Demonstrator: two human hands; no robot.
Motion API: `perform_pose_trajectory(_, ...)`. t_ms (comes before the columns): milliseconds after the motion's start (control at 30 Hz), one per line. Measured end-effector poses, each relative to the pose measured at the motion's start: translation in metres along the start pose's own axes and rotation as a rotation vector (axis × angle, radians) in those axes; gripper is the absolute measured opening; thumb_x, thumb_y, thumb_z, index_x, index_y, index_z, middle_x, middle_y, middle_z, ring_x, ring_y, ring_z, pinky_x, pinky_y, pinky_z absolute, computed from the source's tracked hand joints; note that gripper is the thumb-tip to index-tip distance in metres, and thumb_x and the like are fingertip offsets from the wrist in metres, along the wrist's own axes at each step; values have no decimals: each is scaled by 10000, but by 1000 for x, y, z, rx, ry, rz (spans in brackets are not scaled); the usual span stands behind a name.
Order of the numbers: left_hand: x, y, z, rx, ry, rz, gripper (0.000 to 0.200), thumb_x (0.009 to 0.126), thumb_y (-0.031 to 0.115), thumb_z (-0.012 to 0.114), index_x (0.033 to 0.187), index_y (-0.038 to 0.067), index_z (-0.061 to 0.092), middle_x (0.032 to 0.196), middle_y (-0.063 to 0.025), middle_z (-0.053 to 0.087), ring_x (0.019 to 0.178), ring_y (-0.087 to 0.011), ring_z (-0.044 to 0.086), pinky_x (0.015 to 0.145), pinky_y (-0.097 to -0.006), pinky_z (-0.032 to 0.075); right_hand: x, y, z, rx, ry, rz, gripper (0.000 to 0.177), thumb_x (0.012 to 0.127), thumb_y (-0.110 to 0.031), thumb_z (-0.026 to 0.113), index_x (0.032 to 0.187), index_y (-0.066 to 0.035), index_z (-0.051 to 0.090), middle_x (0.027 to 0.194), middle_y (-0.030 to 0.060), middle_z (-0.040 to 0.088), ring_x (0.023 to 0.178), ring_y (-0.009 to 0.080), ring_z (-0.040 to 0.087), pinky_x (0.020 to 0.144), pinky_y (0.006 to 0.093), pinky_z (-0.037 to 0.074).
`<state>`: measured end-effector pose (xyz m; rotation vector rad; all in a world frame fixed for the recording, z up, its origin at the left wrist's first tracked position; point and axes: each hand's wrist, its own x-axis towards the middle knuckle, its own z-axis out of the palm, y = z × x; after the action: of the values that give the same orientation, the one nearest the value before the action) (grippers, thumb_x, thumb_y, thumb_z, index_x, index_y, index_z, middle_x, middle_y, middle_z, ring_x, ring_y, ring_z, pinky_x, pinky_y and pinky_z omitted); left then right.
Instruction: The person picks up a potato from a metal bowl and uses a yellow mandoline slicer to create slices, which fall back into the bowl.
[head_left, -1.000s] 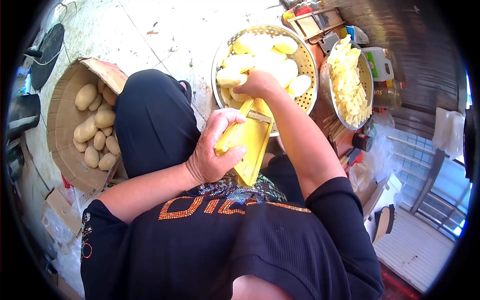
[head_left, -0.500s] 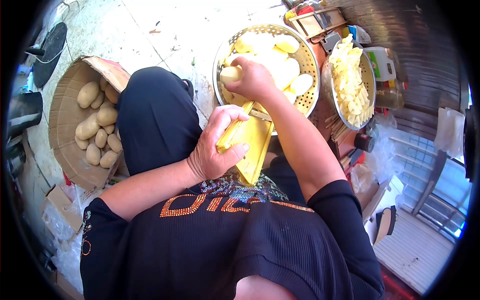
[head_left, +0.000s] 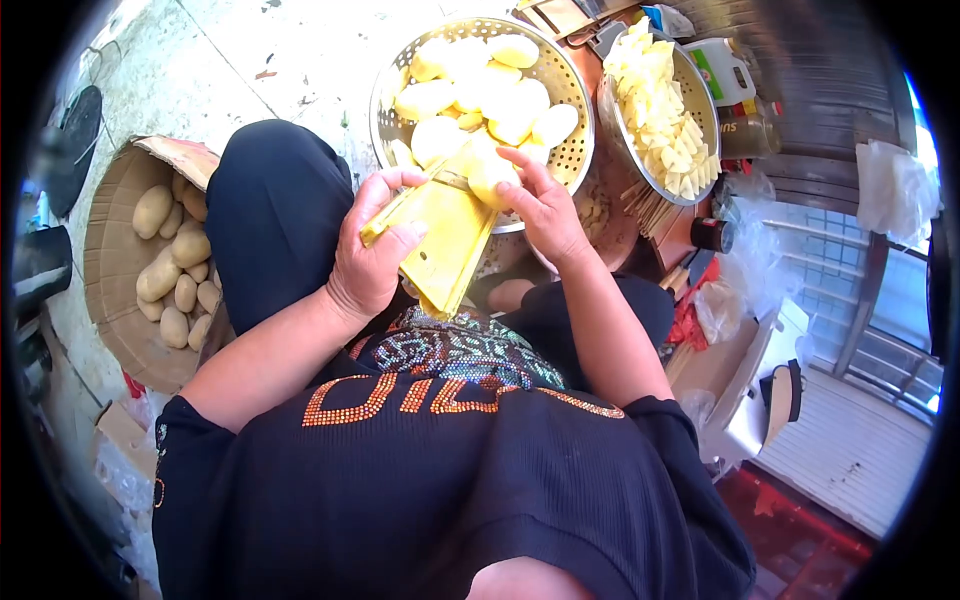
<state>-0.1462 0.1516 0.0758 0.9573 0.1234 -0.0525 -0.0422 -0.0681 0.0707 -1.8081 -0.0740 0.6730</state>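
My left hand (head_left: 368, 255) grips the side of a yellow slicer board (head_left: 440, 235) that leans from my lap toward a metal colander (head_left: 575, 110). My right hand (head_left: 545, 205) presses a peeled potato (head_left: 487, 170) against the upper end of the slicer, fingers spread over it. The colander holds several peeled yellow potatoes (head_left: 470, 85) and sits on the floor just beyond the slicer.
A metal bowl of cut potato sticks (head_left: 660, 105) stands right of the colander. A cardboard box of unpeeled potatoes (head_left: 165, 260) lies at my left, beside my knee (head_left: 275, 200). Bottles (head_left: 725, 70), plastic bags and a sandal (head_left: 782, 400) crowd the right side.
My right hand lifted a peeled potato out of the colander and brought it back onto the slicer's upper end. The view shifted, so everything sits further left.
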Motion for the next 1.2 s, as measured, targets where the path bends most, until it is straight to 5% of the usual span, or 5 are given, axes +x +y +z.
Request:
perform_pose_trajectory(300,-1,-2,0,7,3,-1,416,893,110,524,1291,10,456,1136,-123,636,1000,-132,609,902,-264,492,-2,9,0,-623,153,-240,592,903,-337,721,1389,-51,540,1140,121,620,871,163,612,764,304,515)
perform_pose_trajectory(600,0,-1,0,-15,6,0,401,893,98,519,1281,16,460,1134,-131,640,999,-131,616,897,-267,502,1,20,1,157,168,77,506,910,-299,738,1332,-57,598,945,19,668,814,87,601,698,231,489)
perform_pose_trajectory(933,0,-1,-3,-116,62,-41,441,869,126,524,1291,13,466,1191,-162,612,1078,-192,609,968,-316,493,-26,-25,32,-586,157,-325,512,892,-338,736,1297,-46,619,1033,174,630,970,298,619,878,382,499)
perform_pose_trajectory(1133,-2,-3,-4,-139,71,-45,450,861,121,509,1294,7,469,1209,-177,612,1098,-215,612,987,-335,492,-12,-3,27,-618,264,-219,560,895,-337,742,1355,-58,588,1036,174,623,961,298,621,869,373,503)
perform_pose_trajectory(1200,-1,-2,-5,-99,58,-11,404,874,73,479,1274,10,474,1179,-165,630,1060,-182,618,960,-314,500,36,56,0,-125,230,-51,579,898,-350,738,1363,-43,580,1065,181,618,996,294,622,893,359,500)
